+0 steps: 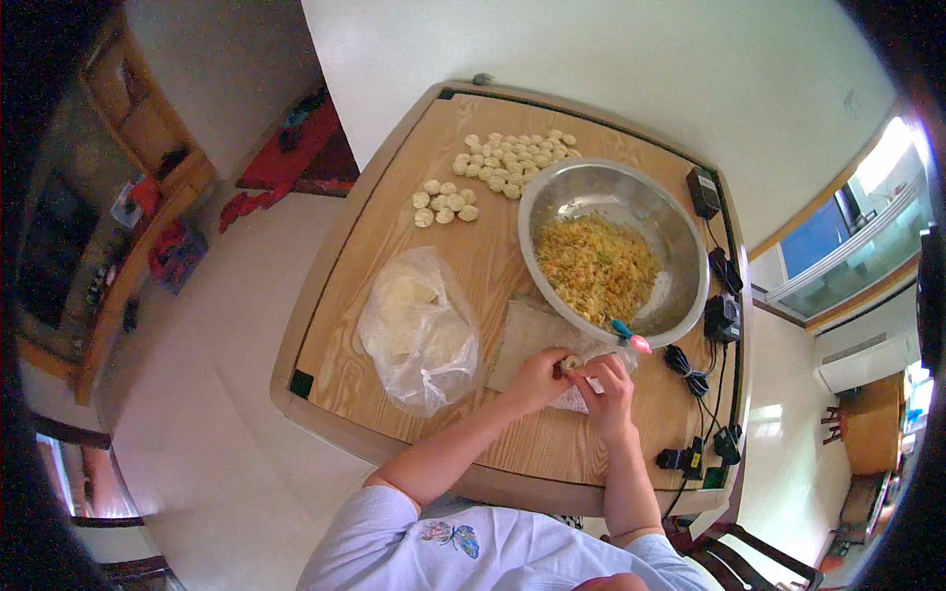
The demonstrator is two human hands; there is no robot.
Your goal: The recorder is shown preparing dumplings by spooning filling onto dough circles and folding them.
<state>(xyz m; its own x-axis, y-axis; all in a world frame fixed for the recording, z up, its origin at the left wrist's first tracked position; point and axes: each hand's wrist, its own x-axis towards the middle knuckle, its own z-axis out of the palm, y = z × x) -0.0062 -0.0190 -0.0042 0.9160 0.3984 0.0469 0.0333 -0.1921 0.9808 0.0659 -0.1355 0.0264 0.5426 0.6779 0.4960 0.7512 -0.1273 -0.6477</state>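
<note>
Between my two hands, just below the rim of a large steel bowl (543, 284), is a small pale dough dumpling (570, 363). My left hand (543, 380) cups it from the left while the fingers of my right hand (610, 388) pinch its edge. Chopped yellow-orange filling (595, 258) lies in the bowl, and a utensil with a teal and pink handle (630, 336) leans over the near rim. Under my hands a pale cloth (517, 343) is spread partly beneath the bowl. To the left sits a tied clear plastic bag (421, 332) with pale dough-like contents.
Rows of round dumplings (510, 159) stand at the table's far side, with a smaller group (443, 201) nearer. Along the right edge lie black power adapters (722, 319) and coiled cables (687, 371). A white wall (591, 59) borders the wooden table (347, 362); a dark chair (739, 558) stands at lower right.
</note>
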